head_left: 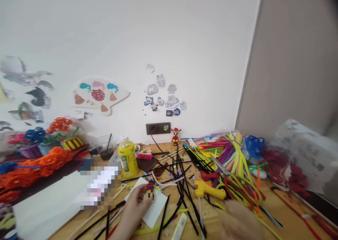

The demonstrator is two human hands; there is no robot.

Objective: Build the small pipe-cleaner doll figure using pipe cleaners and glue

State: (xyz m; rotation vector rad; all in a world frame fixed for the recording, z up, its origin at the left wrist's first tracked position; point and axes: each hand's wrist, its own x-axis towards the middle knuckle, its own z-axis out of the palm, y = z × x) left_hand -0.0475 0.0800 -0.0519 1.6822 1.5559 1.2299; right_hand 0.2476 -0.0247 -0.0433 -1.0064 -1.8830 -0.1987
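Fingers of my left hand [135, 206] are closed around a small figure [149, 191] in red, yellow, cream and black, held over a white sheet of paper [155, 208]. My right hand [239, 219] is a motion blur at the lower right, so its fingers and anything in them cannot be made out. Just beyond it lies a yellow hot glue gun [211, 190]. Black pipe cleaners [182, 183] spread across the wooden table [211, 219] between the hands. A pale yellow stick-like item [180, 226] with a label lies near the front edge.
A bottle of yellow drink [128, 157] stands behind my left hand. Scissors [221, 165] rest by a bundle of coloured pipe cleaners [237, 152]. Another small red-hatted figure [175, 136] stands against the wall. Orange pipe-cleaner flowers [39, 164] and a white board [47, 204] occupy the left.
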